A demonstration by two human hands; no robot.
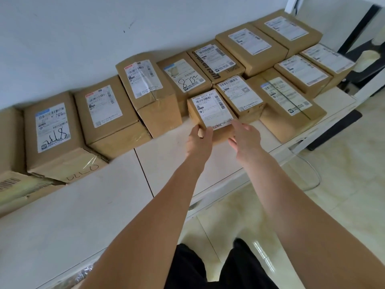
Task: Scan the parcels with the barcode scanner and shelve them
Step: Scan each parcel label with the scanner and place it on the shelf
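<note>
Both bare hands are on the small brown cardboard parcel with the white label (210, 114) at the white worktop (83, 205) front row, left hand (199, 140) grip wrapping its corner, right hand (245, 136) grip loose beside it, so looks like pickup, scanner needed next but none visible.

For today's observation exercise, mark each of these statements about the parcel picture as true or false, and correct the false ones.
1. The left hand touches the small parcel. True.
2. The right hand holds a barcode scanner. False: it is open and holds nothing; no scanner is in view.
3. The parcels lie on the floor. False: they rest on a white table against the wall.
4. Every parcel whose top shows carries a shipping label facing up. True.
5. The small parcel is stacked on top of another box. False: it sits directly on the table, in front of the others.
</note>
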